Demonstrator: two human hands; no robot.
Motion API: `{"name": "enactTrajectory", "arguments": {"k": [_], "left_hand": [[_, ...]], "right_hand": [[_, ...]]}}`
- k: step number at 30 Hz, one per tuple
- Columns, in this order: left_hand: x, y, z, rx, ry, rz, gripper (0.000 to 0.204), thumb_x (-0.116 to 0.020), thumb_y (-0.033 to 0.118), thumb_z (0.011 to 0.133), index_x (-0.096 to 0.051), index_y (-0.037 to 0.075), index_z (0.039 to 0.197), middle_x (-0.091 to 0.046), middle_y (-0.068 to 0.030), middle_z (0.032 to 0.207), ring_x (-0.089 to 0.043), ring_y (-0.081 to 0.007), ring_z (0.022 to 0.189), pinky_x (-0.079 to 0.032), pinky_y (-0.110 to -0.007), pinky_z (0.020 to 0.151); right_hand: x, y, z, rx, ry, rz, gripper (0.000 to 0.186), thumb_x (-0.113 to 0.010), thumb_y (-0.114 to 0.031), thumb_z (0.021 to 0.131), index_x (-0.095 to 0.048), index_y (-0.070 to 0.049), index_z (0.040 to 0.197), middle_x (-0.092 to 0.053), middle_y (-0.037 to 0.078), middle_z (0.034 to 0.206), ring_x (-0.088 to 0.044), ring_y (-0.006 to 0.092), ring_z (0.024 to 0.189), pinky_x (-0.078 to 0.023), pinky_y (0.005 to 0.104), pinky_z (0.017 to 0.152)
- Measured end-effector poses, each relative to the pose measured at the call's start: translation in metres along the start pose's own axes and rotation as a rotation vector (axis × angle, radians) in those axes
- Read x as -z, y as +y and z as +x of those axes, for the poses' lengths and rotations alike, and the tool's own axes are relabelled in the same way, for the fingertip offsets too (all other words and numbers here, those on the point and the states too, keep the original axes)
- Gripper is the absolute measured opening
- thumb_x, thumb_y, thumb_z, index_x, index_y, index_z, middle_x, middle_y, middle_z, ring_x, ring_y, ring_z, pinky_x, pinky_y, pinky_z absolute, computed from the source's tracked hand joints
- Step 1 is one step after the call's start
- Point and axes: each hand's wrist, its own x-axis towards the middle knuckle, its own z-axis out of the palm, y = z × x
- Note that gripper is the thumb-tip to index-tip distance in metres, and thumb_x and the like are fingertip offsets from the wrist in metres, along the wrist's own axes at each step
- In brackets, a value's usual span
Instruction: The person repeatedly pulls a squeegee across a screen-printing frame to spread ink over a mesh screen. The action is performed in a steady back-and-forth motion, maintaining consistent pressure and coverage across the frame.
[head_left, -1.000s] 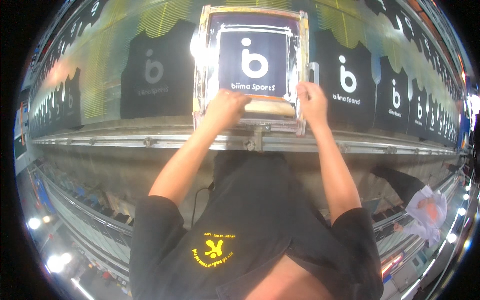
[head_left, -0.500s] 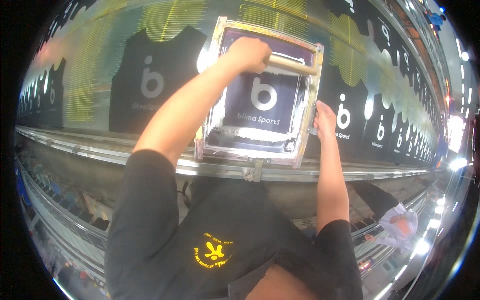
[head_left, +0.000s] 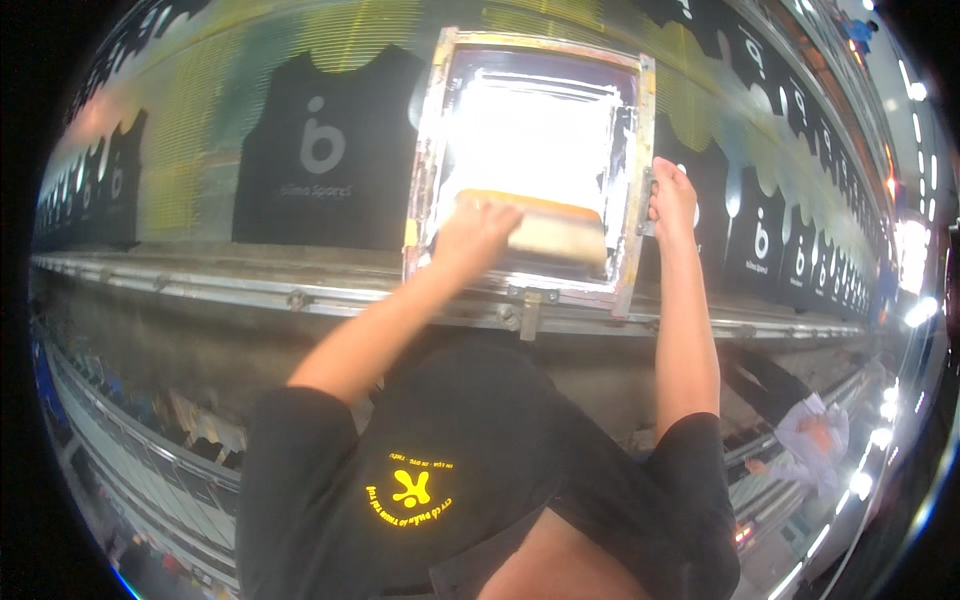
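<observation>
A screen-printing frame with worn metal edges lies on the long printing table, its inside mostly bright white with ink or glare. My left hand is closed on a squeegee, a pale bar with an orange edge, low in the frame and lying crosswise. My right hand grips a small metal handle on the frame's right side. Just left of the frame lies a black sleeveless garment with a faint grey printed logo; smaller-looking printed dark garments recede to the right, partly hidden by my hand.
A metal rail runs along the table's near edge, with a bracket under the frame. At lower right a co-worker in a pale top stands at another railed table. Rows of further dark garment pieces line the table to the left.
Since half a second ago my left hand and squeegee have come from the frame's far end down toward its near end. The screen's inside now looks white. The view has also shifted.
</observation>
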Motion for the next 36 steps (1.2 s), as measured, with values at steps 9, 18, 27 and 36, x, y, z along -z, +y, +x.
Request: {"name": "enactTrajectory", "arguments": {"k": [9, 18, 27, 36], "left_hand": [[0.057, 0.001, -0.070, -0.156, -0.003, -0.004, 0.054, -0.079, 0.010, 0.083, -0.069, 0.009, 0.137, -0.073, -0.0072, 0.136, -0.066, -0.0274, 0.130, -0.047, -0.045, 0.114], [0.162, -0.162, -0.120, 0.009, -0.311, 0.042, 0.065, -0.076, 0.004, 0.079, -0.069, 0.013, 0.142, -0.070, -0.0064, 0.147, -0.061, -0.0255, 0.141, -0.042, -0.045, 0.121], [0.238, -0.285, -0.137, 0.044, -0.508, 0.009, 0.060, -0.072, 0.003, 0.080, -0.069, 0.009, 0.140, -0.074, -0.0110, 0.138, -0.068, -0.0329, 0.130, -0.048, -0.049, 0.116], [0.229, -0.392, 0.082, -0.073, -0.443, 0.044, 0.035, -0.077, 0.027, 0.091, -0.080, 0.021, 0.126, -0.081, -0.0125, 0.098, -0.077, -0.0376, 0.095, -0.061, -0.052, 0.083]], "right_hand": [[-0.035, 0.012, -0.017, 0.358, 0.045, 0.172, 0.032, -0.079, -0.029, 0.103, -0.074, -0.004, 0.123, -0.060, -0.004, 0.079, -0.046, 0.0033, 0.058, -0.035, 0.0242, 0.050], [-0.243, 0.080, -0.081, 0.429, 0.103, 0.220, 0.028, -0.076, -0.020, 0.104, -0.073, 0.000, 0.123, -0.072, 0.003, 0.096, -0.062, 0.0089, 0.079, -0.052, 0.0261, 0.072], [-0.380, 0.073, -0.124, 0.341, 0.185, -0.133, 0.033, -0.077, -0.025, 0.101, -0.073, -0.006, 0.126, -0.077, 0.011, 0.114, -0.072, 0.0192, 0.101, -0.056, 0.0354, 0.092], [-0.395, 0.066, -0.115, 0.253, 0.266, -0.402, 0.038, -0.077, -0.033, 0.101, -0.072, -0.009, 0.129, -0.077, 0.011, 0.115, -0.072, 0.0220, 0.103, -0.055, 0.0373, 0.094]]}}
